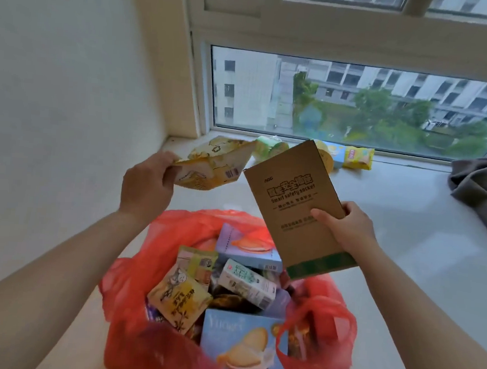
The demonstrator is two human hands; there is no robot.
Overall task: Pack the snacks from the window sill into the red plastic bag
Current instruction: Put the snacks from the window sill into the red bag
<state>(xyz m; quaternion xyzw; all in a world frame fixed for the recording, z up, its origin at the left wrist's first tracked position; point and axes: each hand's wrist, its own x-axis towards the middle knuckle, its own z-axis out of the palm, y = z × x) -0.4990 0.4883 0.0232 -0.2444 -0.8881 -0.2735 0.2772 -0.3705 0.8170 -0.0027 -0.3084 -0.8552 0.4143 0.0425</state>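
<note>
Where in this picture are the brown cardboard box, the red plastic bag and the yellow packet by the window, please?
brown cardboard box point(293, 199): head view, on its printed front face.
red plastic bag point(144, 347): head view, on its near left wall.
yellow packet point(357, 157): head view, on its front, lying on the sill.

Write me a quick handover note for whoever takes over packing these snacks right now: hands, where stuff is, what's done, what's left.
Left hand: grips a yellow snack packet, held above the sill.
Right hand: grips a brown cardboard box printed "Smart safety socket", held over the bag's far edge.
Red plastic bag: open on the window sill, already holding several items, including two blue biscuit boxes, a small carton and a yellow pouch.
Left: drop in the held packet; collect the green packet and yellow packet by the glass, plus others partly hidden behind the box. A grey cloth lies at the right.
</note>
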